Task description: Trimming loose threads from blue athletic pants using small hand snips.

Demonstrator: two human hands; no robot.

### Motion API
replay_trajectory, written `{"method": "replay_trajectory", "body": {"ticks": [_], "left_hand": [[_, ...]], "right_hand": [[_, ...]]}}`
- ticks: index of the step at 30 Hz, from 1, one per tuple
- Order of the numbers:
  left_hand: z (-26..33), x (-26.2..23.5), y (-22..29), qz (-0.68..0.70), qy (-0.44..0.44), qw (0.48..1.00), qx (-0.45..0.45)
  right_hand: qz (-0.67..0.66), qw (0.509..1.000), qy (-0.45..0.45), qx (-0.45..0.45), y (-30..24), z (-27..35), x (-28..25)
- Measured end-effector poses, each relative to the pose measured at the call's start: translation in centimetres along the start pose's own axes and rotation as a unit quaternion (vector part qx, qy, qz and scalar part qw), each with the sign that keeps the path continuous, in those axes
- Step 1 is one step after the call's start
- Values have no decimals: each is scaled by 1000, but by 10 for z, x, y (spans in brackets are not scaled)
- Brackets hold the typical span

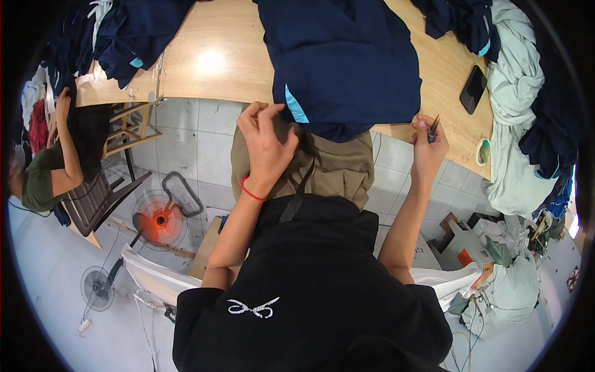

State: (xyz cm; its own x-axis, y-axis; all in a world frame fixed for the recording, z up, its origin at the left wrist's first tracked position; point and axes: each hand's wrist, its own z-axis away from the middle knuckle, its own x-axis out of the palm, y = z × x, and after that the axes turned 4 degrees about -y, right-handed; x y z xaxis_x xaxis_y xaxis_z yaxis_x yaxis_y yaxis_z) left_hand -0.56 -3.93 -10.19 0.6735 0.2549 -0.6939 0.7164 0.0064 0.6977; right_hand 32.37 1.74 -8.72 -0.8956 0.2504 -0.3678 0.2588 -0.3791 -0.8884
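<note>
A seated worker's left hand (265, 146), a red cord at the wrist, pinches the hem of a navy garment (347, 62) with a light blue stripe, its grip pressed together on the cloth. The right hand (427, 149) pinches a small pair of thread snips (433, 128) at the edge of the wooden worktop (211, 62). The garment drapes off that worktop onto the lap. Farther off lie a black phone (473, 88) and heaped pale green fabric (514, 80).

Left hand (265, 146) pinching, right hand (429, 146) raised, fingers closed.
</note>
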Motion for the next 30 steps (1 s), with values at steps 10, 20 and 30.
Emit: {"method": "replay_trajectory", "body": {"ticks": [10, 20, 30], "left_hand": [[-8, 5, -11, 29, 5, 998, 47], [-23, -15, -7, 589, 33, 721, -363], [-41, -66, -43, 796, -64, 526, -293]], "right_hand": [[59, 992, -23, -105, -22, 12, 28], [-380, 919, -26, 96, -39, 16, 21], [-476, 850, -113, 196, -78, 19, 1]]}}
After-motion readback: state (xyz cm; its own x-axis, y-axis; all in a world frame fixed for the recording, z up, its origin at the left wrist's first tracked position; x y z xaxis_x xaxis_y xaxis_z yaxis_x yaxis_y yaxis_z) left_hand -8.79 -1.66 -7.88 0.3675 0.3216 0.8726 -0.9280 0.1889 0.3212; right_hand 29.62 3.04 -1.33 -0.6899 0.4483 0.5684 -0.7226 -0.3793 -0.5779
